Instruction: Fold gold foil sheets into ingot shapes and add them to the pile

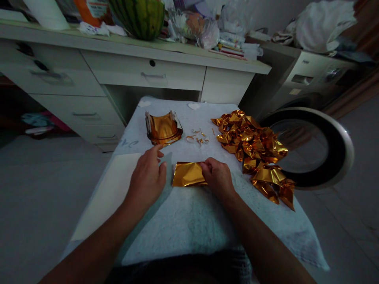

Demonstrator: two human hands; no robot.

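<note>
A flat gold foil piece point(189, 174) lies in front of me, its right end pinched between the thumb and fingers of my right hand point(218, 177). To its left, my left hand point(149, 173) hovers with thumb and index finger apart and nothing between them. The index fingertip is close to the front edge of a curved stack of gold foil sheets point(164, 128). Small curled scraps point(201, 139) lie between that stack and a large heap of folded gold foil pieces point(248, 138) on the right.
A pale cloth point(189, 221) covers the table, with a cream sheet point(109, 185) at its left. Behind stands a white counter point(177, 75) holding a watermelon point(139, 17). The open round door point(340, 150) of a washing machine point(314, 75) is beside the table's right edge.
</note>
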